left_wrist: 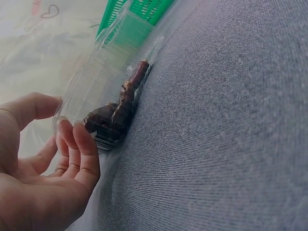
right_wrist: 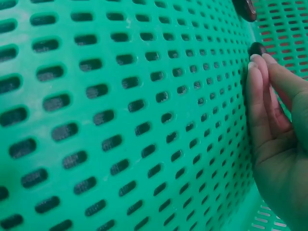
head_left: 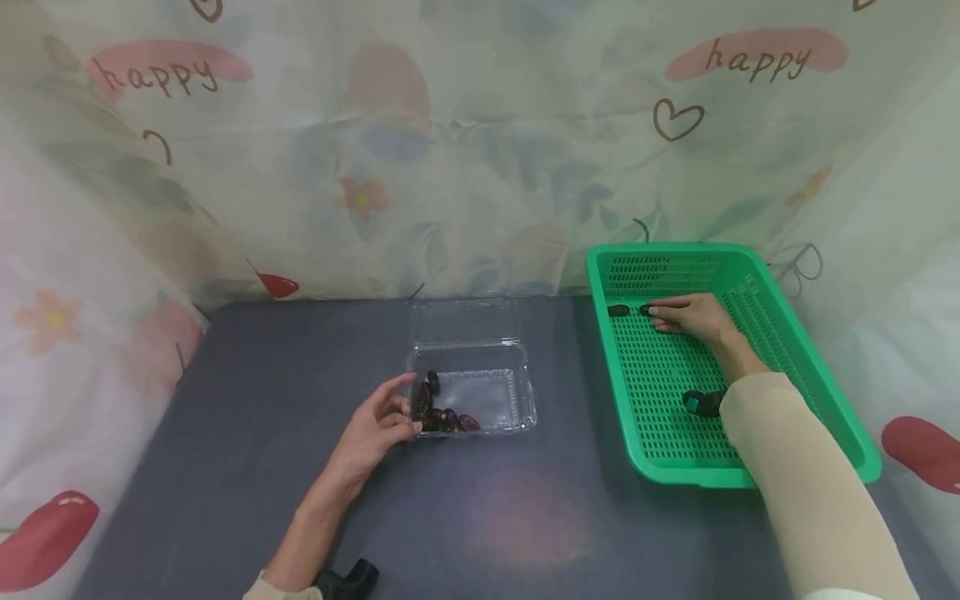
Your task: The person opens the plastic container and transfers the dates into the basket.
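In the head view a clear plastic clamshell box [head_left: 487, 392] lies with its lid folded back, several dark brown dates [head_left: 450, 419] heaped at its left and near sides. My left hand [head_left: 375, 425] grips the box's left edge with curled fingers and thumb; the left wrist view shows the fingertips against the clear wall beside the dates [left_wrist: 126, 98]. Inside the green basket [head_left: 626, 400], my right hand [head_left: 693, 317] pinches a date [head_left: 645, 310] in its fingertips, low at the basket's floor. Another date [head_left: 618, 311] lies just left of it. The pinched date [right_wrist: 258, 48] is partly hidden by fingers.
A grey cloth-covered table [head_left: 300, 375] bears both containers, the basket at the right. Behind stands a patterned curtain [head_left: 480, 167]. The basket's raised rim [head_left: 615, 400] stands between the box and my right hand. Dark devices are worn on both wrists.
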{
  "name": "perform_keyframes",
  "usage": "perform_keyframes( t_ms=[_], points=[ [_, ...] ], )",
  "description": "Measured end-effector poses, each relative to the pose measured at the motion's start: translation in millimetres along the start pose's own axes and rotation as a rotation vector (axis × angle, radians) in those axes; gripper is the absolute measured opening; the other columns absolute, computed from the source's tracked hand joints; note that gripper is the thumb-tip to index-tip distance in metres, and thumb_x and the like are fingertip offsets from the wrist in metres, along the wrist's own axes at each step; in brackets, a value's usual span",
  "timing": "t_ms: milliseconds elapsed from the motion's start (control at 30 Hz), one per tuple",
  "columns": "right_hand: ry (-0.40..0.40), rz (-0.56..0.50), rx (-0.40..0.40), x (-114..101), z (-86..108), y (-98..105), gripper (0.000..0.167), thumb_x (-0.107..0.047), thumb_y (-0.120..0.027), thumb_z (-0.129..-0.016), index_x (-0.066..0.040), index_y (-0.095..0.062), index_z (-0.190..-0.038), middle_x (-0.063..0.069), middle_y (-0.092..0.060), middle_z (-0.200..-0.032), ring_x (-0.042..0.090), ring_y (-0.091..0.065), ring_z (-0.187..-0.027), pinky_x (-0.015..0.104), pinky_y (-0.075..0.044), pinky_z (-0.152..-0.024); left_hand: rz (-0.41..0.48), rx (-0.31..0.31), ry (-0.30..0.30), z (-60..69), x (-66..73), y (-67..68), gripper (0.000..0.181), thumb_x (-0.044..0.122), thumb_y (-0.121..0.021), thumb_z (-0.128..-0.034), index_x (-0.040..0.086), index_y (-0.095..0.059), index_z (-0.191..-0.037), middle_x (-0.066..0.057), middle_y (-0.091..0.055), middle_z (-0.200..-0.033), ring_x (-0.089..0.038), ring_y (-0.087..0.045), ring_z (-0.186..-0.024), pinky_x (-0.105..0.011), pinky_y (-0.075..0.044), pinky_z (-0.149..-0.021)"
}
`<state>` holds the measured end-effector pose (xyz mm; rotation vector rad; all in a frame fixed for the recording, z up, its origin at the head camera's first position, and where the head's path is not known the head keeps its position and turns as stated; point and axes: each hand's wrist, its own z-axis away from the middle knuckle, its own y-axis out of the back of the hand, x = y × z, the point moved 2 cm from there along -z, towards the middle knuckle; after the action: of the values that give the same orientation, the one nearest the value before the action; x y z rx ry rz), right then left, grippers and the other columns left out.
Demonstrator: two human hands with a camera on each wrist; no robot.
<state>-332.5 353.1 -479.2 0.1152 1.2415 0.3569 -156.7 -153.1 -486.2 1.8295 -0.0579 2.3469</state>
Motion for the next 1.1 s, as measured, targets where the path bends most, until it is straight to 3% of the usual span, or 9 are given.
perform_keyframes(
  t_ms=[367,600,733,1100],
  points=[
    [0.016,-0.079,-0.041,-8,7.0,2,0.05,-0.008,-0.06,-0.099,0.011,-0.043,-0.142,0.003,-0.074,-0.099,0.011,-0.072,-0.087,0.03,-0.056,-0.083,0.002,-0.004,-0.009,-0.3,2.1,1.4,0.07,-0.002,-0.069,-0.0857,0.022,-0.044,-0.147,-0.012,-0.049,-0.106,-0.017,-0.059,-0.081,-0.034,-0.052,-0.077],
    [0.051,-0.055,-0.031,-12,5.7,8,0.05,-0.012,-0.061,-0.1,0.009,-0.045,-0.142,0.003,-0.073,-0.106,0.011,-0.07,-0.092,0.029,-0.056,-0.083,-0.002,-0.004,-0.011,-1.6,2.0,-0.1,0.07,-0.001,-0.07,-0.0854,0.023,-0.044,-0.146,-0.012,-0.05,-0.106,-0.018,-0.061,-0.082,-0.034,-0.052,-0.077],
    [0.081,-0.019,-0.022,-22,6.1,5,0.048,-0.015,-0.06,-0.101,0.008,-0.048,-0.141,0.004,-0.072,-0.109,0.013,-0.07,-0.095,0.032,-0.055,-0.086,0.0,-0.003,-0.013,-1.2,1.0,-0.4,0.07,-0.002,-0.069,-0.0857,0.022,-0.044,-0.146,-0.013,-0.05,-0.106,-0.018,-0.061,-0.081,-0.034,-0.052,-0.077],
    [0.165,-0.084,-0.037,-69,17.7,-14,0.049,-0.019,-0.058,-0.102,0.009,-0.047,-0.141,0.0,-0.071,-0.099,0.013,-0.069,-0.093,0.03,-0.055,-0.086,-0.025,0.009,-0.013,-0.4,0.7,-1.1,0.068,0.0,-0.069,-0.086,0.021,-0.045,-0.146,-0.013,-0.05,-0.106,-0.019,-0.06,-0.08,-0.035,-0.051,-0.077]
  ],
)
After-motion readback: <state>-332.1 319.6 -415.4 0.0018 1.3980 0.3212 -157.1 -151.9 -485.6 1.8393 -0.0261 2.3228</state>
